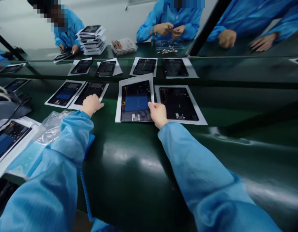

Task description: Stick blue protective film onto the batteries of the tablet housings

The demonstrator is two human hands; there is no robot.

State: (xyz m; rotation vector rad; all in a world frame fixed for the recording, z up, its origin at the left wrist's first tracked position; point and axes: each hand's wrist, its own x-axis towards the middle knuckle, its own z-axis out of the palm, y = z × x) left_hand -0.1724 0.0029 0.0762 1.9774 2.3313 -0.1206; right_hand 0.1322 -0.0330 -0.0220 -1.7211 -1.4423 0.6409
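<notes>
My right hand (159, 113) is closed on the lower right edge of an opened tablet (136, 101), with the thumb on top. A blue battery panel shows inside this tablet, and a white sheet (118, 111) lies beneath it. My left hand (91, 104) is over the near edge of another dark tablet (92, 91), thumb apart from the fingers and nothing visible in its grasp. Whether it touches that tablet I cannot tell. Left of it lies a tablet with a blue battery (64, 93). Right of my right hand, a tablet without a blue panel (179, 103) rests on white paper.
Beyond a raised edge are several more tablets (145, 66) on sheets. Co-workers in blue sleeves (151, 22) sit opposite, near a stack of tablets (92, 40) and a clear parts box (124, 46). At left are a plastic bag (51, 127) and a blue coiled cord (84, 190).
</notes>
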